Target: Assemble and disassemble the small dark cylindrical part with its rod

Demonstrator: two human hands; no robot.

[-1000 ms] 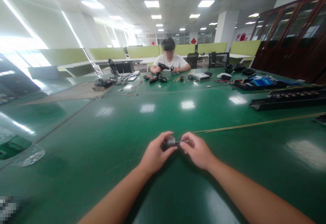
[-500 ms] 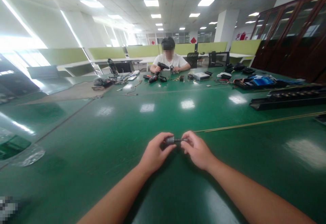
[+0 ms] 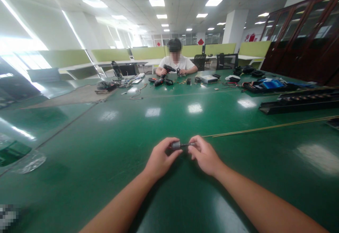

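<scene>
Above the green table, near its front middle, my left hand holds a small grey cylinder between thumb and fingers. A thin dark shaft runs from the cylinder's right side toward my right hand. The fingers of my right hand pinch the far end of that shaft, which they partly cover. The two hands are close together but do not touch.
Across the table a person in white holds a black power drill. Thin brass rods lie to the right, below black rails. A clear plastic bottle lies at the left. Tools and parts line the far edge.
The cylinder and shaft have shifted very slightly left between my hands. Both hands keep their hold and almost the same place.
</scene>
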